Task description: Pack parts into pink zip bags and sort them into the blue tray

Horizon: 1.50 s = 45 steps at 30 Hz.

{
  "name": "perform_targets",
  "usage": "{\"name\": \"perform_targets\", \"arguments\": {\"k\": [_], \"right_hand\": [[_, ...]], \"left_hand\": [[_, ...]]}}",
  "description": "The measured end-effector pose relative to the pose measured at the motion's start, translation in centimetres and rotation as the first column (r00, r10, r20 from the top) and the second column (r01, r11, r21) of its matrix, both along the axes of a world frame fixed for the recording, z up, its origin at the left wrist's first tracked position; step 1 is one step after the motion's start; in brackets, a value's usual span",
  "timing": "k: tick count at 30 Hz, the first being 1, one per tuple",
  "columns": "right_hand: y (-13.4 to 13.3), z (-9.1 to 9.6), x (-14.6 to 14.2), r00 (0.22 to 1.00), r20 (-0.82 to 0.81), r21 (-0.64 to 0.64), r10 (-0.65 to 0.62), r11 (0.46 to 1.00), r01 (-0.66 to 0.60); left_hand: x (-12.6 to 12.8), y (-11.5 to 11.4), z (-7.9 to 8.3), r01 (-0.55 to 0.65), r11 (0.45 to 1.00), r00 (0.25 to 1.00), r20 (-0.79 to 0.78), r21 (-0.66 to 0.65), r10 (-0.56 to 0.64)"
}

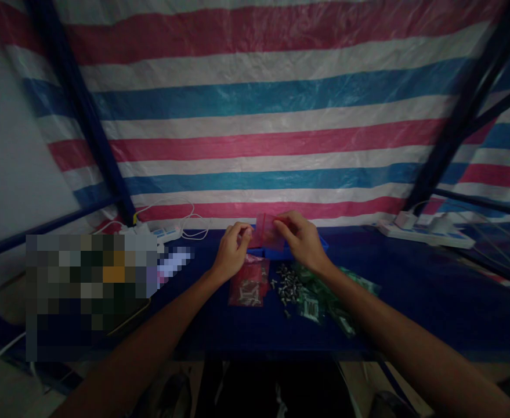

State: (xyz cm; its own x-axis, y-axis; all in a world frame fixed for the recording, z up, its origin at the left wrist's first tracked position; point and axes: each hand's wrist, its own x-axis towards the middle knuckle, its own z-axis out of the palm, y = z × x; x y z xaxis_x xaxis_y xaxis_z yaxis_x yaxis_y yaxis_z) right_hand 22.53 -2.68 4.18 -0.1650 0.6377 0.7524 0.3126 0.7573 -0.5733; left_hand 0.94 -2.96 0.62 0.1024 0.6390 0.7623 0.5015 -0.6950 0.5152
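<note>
A small clear pinkish zip bag [264,227] with a red strip is held up over the table between my hands. My right hand [302,239] pinches its right side. The fingers of my left hand [234,248] are closed at its left edge, and the fingertips are partly hidden. Below my left hand lies a red-tinted plastic bag [250,285] with metal pieces in it. To the right of that bag is a loose pile of small metal screws [288,285]. Green-tinted plastic bags [319,296] of parts lie beside the pile, partly under my right forearm.
Behind my hands stands a blue tray [323,242]. White power strips sit at the back left [167,233] and right [429,233] of the dark blue table [411,290], with cables. A blurred-out area covers the left. Blue metal posts and a striped sheet [255,133] close off the back.
</note>
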Motion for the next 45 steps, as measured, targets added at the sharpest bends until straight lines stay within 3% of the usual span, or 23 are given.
{"name": "perform_targets", "arguments": {"k": [6,13,21,28,33,40,45], "right_hand": [[0.5,0.1,0.1,0.999,-0.027,-0.125,0.033,0.992,-0.036],[0.8,0.4,0.1,0.993,-0.077,-0.202,0.091,0.974,-0.105],[1.5,-0.1,0.4,0.995,-0.026,-0.225,0.094,0.969,-0.097],[1.7,-0.5,0.6,0.998,0.002,-0.24,0.062,0.969,-0.059],[1.9,-0.8,0.4,0.994,-0.066,-0.263,0.086,0.96,-0.1],[1.0,0.0,0.0,0.962,-0.176,-0.405,0.211,0.875,-0.266],[0.6,0.3,-0.5,0.916,-0.34,-0.453,0.211,0.817,-0.356]], "left_hand": [[-0.3,0.5,-0.3,-0.032,0.999,0.999,0.017,0.034,0.031],[-0.4,-0.4,0.5,0.053,0.991,0.98,-0.198,0.124,-0.028],[-0.6,-0.9,1.0,-0.015,0.973,0.961,-0.264,0.232,0.078],[-0.6,-1.2,1.2,0.003,0.972,0.952,-0.299,0.236,0.069],[-0.5,-1.2,1.2,0.021,0.975,0.954,-0.297,0.223,0.047],[-0.6,-0.9,1.3,0.01,0.981,0.965,-0.26,0.193,0.041],[-0.5,-0.5,1.3,0.004,0.99,0.984,-0.176,0.142,0.021]]}}
